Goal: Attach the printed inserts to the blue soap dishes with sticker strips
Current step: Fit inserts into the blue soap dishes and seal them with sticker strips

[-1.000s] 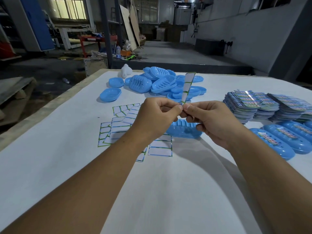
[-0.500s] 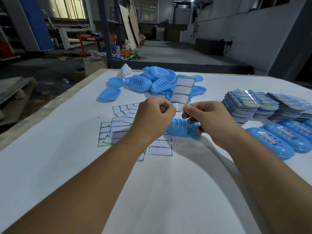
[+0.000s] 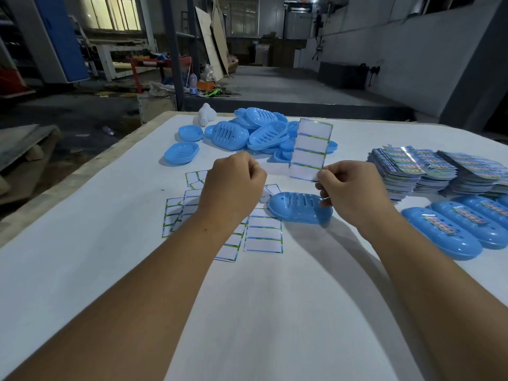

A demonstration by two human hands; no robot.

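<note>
My right hand [image 3: 349,191] pinches the lower corner of a sticker sheet [image 3: 310,148] and holds it upright over the table. A small clear piece [image 3: 326,201] hangs by its lower fingers. My left hand [image 3: 233,185] is to the left of the sheet, apart from it, with its fingers curled; nothing shows between them. Under my hands a blue soap dish [image 3: 299,207] lies slotted side up. More sticker sheets [image 3: 262,237] lie spread beneath my left wrist. Stacks of printed inserts [image 3: 412,171] stand at the right.
A heap of blue soap dishes [image 3: 255,133] sits at the far side of the white table [image 3: 82,257], with two single dishes [image 3: 181,152] beside it. Dishes with inserts on them [image 3: 442,232] lie in a row at the right edge. A small white object [image 3: 206,118] stands at the back.
My hands have drawn apart: the left one moved left, away from the sheet. The sticker sheet turned from edge-on to face me and stays in my right hand.
</note>
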